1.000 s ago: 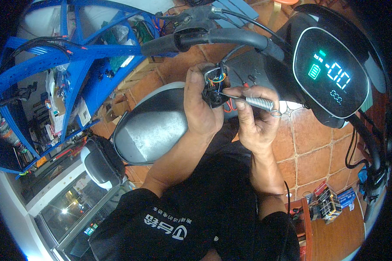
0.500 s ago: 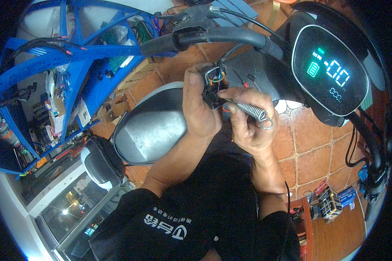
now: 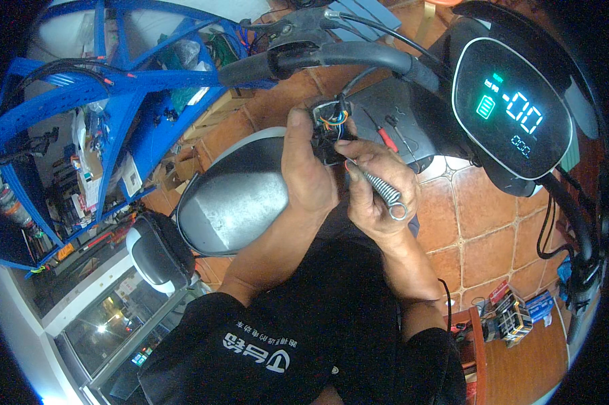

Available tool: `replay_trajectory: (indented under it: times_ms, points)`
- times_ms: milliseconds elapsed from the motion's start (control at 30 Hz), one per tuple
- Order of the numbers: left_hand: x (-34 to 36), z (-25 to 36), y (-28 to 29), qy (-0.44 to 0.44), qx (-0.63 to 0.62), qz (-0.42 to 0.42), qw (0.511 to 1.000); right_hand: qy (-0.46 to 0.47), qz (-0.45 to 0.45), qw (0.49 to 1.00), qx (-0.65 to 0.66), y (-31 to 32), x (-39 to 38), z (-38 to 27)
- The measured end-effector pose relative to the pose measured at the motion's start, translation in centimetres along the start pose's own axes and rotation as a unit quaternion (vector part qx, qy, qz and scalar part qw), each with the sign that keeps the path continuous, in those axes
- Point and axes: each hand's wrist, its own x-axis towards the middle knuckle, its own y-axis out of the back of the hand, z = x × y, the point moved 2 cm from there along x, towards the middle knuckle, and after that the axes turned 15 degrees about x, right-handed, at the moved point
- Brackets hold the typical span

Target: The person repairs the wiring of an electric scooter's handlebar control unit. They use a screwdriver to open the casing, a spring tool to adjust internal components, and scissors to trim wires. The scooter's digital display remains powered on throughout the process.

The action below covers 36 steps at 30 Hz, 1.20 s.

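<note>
Left hand (image 3: 308, 169) gripped small black wired switch housing (image 3: 328, 128) at frame centre, right hand (image 3: 379, 192) pinched coiled silver metal spring (image 3: 384, 192), lit scooter display (image 3: 510, 111) upper right.

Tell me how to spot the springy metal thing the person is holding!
Find the scooter's round lit display, then look lower left to the two hands in the middle. The right hand grips a coiled metal spring. It is shiny silver with a ring end, unlike the black connector block with coloured wires in the left hand.

Both hands are raised close together, left hand (image 3: 308, 172) cupped, right hand (image 3: 379, 192) fingers curled shut.
</note>
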Motion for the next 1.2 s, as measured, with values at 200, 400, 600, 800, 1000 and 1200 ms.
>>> replay_trajectory:
  times_ms: [200, 400, 600, 800, 1000, 1200]
  points:
    - [0.2, 0.1, 0.1, -0.003, 0.015, 0.003, 1.000, 0.003, 0.024, 1.000, 0.004, -0.6, 0.1, -0.2]
    - [0.0, 0.1, 0.5, -0.031, 0.005, -0.013, 0.999, -0.036, 0.047, 0.996, 0.062, -0.8, -0.3, 0.2]
    - [-0.3, -0.2, 0.7, -0.010, -0.081, -0.037, 0.996, -0.072, 0.046, 0.994, 0.062, -0.4, 0.0, -0.1]
    - [-0.9, -0.5, 0.6, -0.038, -0.068, -0.065, 0.995, -0.128, 0.076, 0.984, 0.103, 0.3, 0.0, -0.4]
    - [-0.1, -0.1, 0.5, -0.141, 0.082, -0.065, 0.985, -0.188, 0.182, 0.942, 0.209, 3.9, 0.4, 0.0]
    - [-0.3, 2.2, 1.7, -0.303, 0.426, 0.037, 0.852, -0.153, 0.217, 0.963, 0.040, 5.4, 1.9, -1.9]
